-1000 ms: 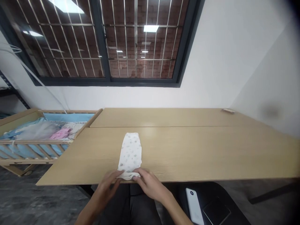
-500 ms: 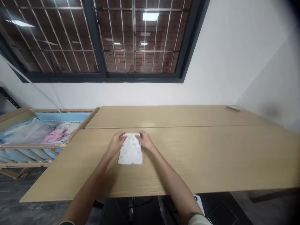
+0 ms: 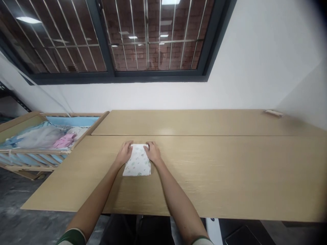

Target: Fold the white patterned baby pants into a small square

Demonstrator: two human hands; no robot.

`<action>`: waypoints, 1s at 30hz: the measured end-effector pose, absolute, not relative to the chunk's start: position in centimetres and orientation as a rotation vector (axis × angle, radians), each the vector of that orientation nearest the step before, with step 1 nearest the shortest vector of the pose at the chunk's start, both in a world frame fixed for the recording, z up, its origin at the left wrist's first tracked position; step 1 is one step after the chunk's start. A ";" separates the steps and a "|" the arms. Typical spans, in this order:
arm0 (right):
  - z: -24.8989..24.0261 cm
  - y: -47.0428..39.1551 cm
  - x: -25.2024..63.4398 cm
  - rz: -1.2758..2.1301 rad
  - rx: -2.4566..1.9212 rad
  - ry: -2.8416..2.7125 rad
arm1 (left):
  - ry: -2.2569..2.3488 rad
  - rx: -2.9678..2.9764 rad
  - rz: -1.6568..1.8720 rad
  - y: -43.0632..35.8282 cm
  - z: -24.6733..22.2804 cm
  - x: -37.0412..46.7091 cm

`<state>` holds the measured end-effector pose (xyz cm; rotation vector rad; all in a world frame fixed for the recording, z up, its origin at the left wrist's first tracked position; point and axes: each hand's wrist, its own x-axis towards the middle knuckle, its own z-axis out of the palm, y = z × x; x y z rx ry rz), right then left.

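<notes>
Two hands, left hand and right hand, touch the far corners of the patterned cloth, which lies between and nearer than them on the table; grip unclear. Apparently steadying; moving calls for even fingers.

1. White cloth, sm. scattered print, greenish/grey.
2. Looks folded: approx. flat pc., layers showing at near R corner.
3. Narrower at far end, wider at near edge.
4. Lies flat on wood counter, just nearer than seam.
</notes>
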<state>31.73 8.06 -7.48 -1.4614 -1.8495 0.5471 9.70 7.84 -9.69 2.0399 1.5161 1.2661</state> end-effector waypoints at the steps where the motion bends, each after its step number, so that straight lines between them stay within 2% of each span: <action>1: -7.5 8.0 31.8 0.546 -1.459 -1.854 | 1.519 2.030 1.285 7.8 -9.7 9.7; 14: -7.8 7.5 32.2 0.555 -1.428 -1.860 | 1.472 1.930 1.289 6.9 -9.1 9.0; 23: -7.6 7.4 32.3 0.606 -1.422 -1.854 | 1.597 2.034 1.289 6.4 -7.5 10.2; 26: -7.0 7.3 32.4 0.595 -1.408 -1.858 | 1.653 2.108 1.304 4.1 -6.2 11.1; 30: -4.8 5.8 32.1 0.504 -1.300 -1.942 | 1.663 2.236 1.250 -3.5 -6.0 12.9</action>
